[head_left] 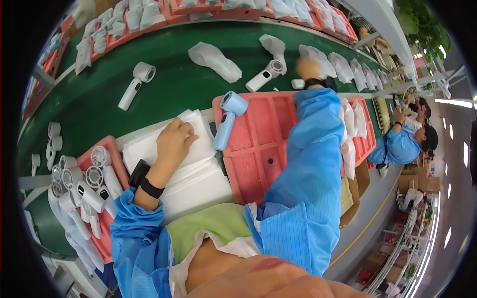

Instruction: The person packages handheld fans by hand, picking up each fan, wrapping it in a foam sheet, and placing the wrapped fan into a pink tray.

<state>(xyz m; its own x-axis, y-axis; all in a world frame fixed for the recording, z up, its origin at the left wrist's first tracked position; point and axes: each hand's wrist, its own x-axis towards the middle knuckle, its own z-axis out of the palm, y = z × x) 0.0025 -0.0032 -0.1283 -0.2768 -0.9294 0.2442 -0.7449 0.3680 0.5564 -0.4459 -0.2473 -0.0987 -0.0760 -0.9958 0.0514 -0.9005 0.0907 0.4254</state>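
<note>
Left hand (pixel 175 140) lies flat w/ fingers bent, pinching the top white bag (pixel 164 149) off the stack at the desk's near edge. Bag's thin, soft, prob. slippery; take it by a corner. Right hand (pixel 308 67) is blurry over the green belt (pixel 174 89); can't tell its grip. Blue fan (pixel 227 119) leans on the pink tray (pixel 258 149).
</note>
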